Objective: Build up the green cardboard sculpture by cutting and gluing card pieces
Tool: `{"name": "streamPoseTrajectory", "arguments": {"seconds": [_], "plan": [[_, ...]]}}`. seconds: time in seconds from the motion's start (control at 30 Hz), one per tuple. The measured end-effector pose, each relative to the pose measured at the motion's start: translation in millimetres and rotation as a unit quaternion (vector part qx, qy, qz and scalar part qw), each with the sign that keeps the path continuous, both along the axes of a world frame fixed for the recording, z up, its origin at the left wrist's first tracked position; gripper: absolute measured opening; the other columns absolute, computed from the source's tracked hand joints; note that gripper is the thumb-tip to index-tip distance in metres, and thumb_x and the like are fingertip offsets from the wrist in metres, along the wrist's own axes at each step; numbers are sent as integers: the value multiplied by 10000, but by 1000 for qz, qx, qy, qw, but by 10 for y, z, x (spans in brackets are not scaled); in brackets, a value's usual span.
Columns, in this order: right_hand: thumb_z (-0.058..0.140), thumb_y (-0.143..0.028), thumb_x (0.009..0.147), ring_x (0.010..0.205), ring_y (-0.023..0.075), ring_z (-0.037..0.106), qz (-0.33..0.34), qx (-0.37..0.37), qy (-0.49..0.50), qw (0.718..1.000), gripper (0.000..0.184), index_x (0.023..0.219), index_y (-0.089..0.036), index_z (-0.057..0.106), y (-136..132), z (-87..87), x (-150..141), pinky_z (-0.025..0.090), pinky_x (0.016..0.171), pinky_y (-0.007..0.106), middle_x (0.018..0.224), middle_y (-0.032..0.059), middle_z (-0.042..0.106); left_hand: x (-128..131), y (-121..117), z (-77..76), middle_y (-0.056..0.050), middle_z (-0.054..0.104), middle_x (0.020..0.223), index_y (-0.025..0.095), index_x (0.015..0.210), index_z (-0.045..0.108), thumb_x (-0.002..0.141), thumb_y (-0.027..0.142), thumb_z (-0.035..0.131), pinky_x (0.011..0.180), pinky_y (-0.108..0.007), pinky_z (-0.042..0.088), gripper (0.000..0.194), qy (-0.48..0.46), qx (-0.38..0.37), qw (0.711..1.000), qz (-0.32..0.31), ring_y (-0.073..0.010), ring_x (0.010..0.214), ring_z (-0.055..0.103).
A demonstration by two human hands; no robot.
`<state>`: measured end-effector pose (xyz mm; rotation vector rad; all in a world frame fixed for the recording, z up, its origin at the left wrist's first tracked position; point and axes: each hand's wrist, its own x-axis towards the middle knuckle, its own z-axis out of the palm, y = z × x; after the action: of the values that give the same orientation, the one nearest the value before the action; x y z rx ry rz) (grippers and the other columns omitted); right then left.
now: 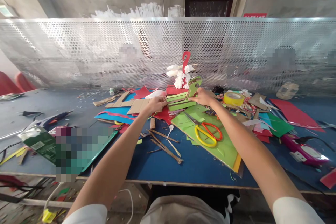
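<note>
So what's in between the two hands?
A green-striped craft piece is between the left hand and the right hand; the head view shows it.

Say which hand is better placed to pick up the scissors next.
Probably the right hand: the scissors lie nearer to it, whereas the left hand would reach farther. Both, though, are on the green piece.

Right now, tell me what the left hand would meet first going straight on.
The left hand would first meet the green striped piece; it seems right at that piece's left end, though depth makes contact hard to confirm.
</note>
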<state>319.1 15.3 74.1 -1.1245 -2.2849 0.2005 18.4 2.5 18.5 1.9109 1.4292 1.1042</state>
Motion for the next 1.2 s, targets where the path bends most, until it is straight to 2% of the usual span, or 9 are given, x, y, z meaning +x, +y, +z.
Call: {"name": "streamPoseTrajectory", "arguments": {"seconds": [0.3,0.5,0.6,0.73,0.83,0.97,1.07,1.13,1.2], "plan": [[845,-351,839,900,288,767,22,-11,36,999,207,793,-158,786,141,-91,27,575,827,337,847,113,813,-60,19,14,-8,603,640,189,642,681,702,405,747,606,-286,389,234,-26,6,999,-21,-153,625,516],[829,-311,841,969,236,767,76,-19,151,985,307,1087,-132,787,581,-171,-84,585,892,334,1054,121,824,-132,-55,115,17,548,601,187,747,724,718,430,790,547,-268,330,254,-79,-47,996,-1,-117,554,439],[808,-222,851,948,217,770,35,-22,167,985,371,1203,-126,742,806,-87,-243,586,877,318,1084,116,820,-110,-112,135,3,585,651,180,760,711,700,431,826,549,-262,347,283,-119,-70,990,-17,-106,559,449],[772,-167,869,911,223,767,-92,-12,152,984,308,1170,-115,730,987,21,-469,584,877,326,1047,122,815,-49,-126,113,-23,623,697,179,735,679,663,407,843,568,-265,386,290,-162,-87,982,-38,-118,594,495],[718,-147,894,963,244,759,-156,-14,119,980,296,1189,-124,723,1028,24,-558,579,922,350,1089,131,800,-13,-114,98,-32,641,726,175,750,696,655,370,823,591,-268,409,252,-178,-97,979,-37,-128,633,528],[683,-153,888,1085,287,725,-190,-3,96,977,441,1326,-106,664,969,-2,-546,564,987,392,1250,192,743,8,-116,92,-32,638,711,164,725,694,676,357,782,585,-267,399,218,-176,-95,979,-47,-126,630,528],[662,-184,894,1106,278,702,-182,38,101,977,542,1423,-86,591,763,43,-464,547,993,388,1372,231,677,21,-118,82,-22,616,673,159,709,682,692,351,775,567,-260,386,213,-170,-91,979,-60,-119,607,516],[634,-189,908,1035,248,710,-151,49,78,984,492,1392,-101,612,506,111,-367,539,941,352,1294,191,719,38,-111,71,-22,617,671,155,707,687,690,337,781,567,-257,398,206,-170,-88,980,-61,-117,605,524],[607,-215,937,875,211,715,-95,5,6,995,346,1269,-153,685,153,176,-231,524,831,311,1067,107,782,67,-97,58,-29,632,679,151,710,697,682,330,800,581,-257,425,209,-175,-84,979,-57,-120,614,547]]}}
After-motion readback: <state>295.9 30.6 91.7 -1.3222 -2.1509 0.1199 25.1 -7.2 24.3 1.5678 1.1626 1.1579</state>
